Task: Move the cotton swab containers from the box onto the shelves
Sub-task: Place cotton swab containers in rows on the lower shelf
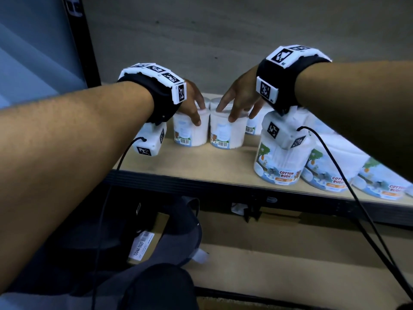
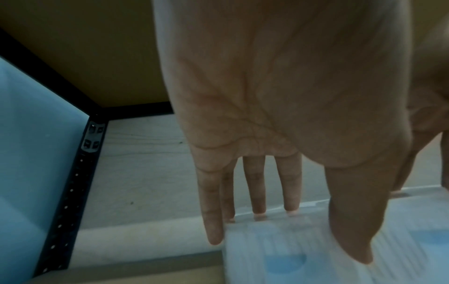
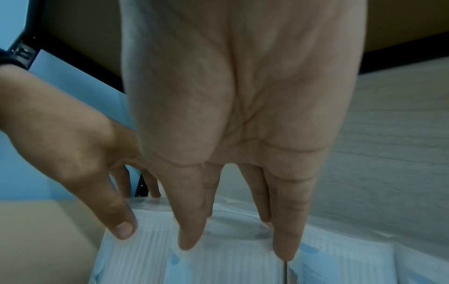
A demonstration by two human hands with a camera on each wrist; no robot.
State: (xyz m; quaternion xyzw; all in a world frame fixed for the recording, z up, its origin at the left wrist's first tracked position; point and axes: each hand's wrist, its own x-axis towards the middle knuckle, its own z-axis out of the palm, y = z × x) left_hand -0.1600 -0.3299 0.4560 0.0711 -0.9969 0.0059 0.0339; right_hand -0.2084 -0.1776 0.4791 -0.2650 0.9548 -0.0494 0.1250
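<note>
Two white cotton swab containers stand side by side at the back left of the wooden shelf point(image 1: 214, 163). My left hand point(image 1: 199, 113) lies over the top of the left container point(image 1: 190, 134), fingers straight, thumb down its front. Over the lid of the right container point(image 1: 225, 136) my right hand point(image 1: 232, 110) is spread with straight fingers. In the left wrist view the left hand point(image 2: 279, 230) has its fingertips point(image 2: 258, 210) at the far rim of the lid point(image 2: 274, 242). The right wrist view shows the right hand point(image 3: 238, 236) with straight fingers touching the container top point(image 3: 230, 255).
More containers stand behind these two. A row of "Cotton Buds" containers point(image 1: 279, 164) lines the shelf's front right. A black upright post point(image 1: 83, 45) bounds the shelf on the left. Below, a cardboard box point(image 1: 143, 242) is partly hidden by dark clothing. Cables hang from both wrists.
</note>
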